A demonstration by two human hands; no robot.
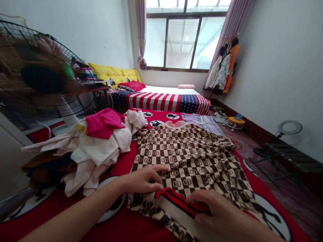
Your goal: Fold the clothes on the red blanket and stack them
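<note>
A brown-and-cream checked shirt [174, 151] lies spread and wrinkled on the bed in front of me. Along its near edge runs a red band with black stripes [179, 200], which looks like the collar, beside a pale inside part. My right hand [214, 210] grips this band between thumb and fingers. Resting on the checked cloth, my left hand [148, 178] has its fingers apart, the thumb close to the band's left end. A pinkish cloth [176, 124] shows at the shirt's far edge.
Left of the shirt is a heap of white and pale pink clothes [96, 151] with a bright pink piece [106, 122] on top. A large fan [42, 77] stands at the left. Beyond are another bed [156, 101], a green folding stool [285, 154] and hanging clothes [224, 67].
</note>
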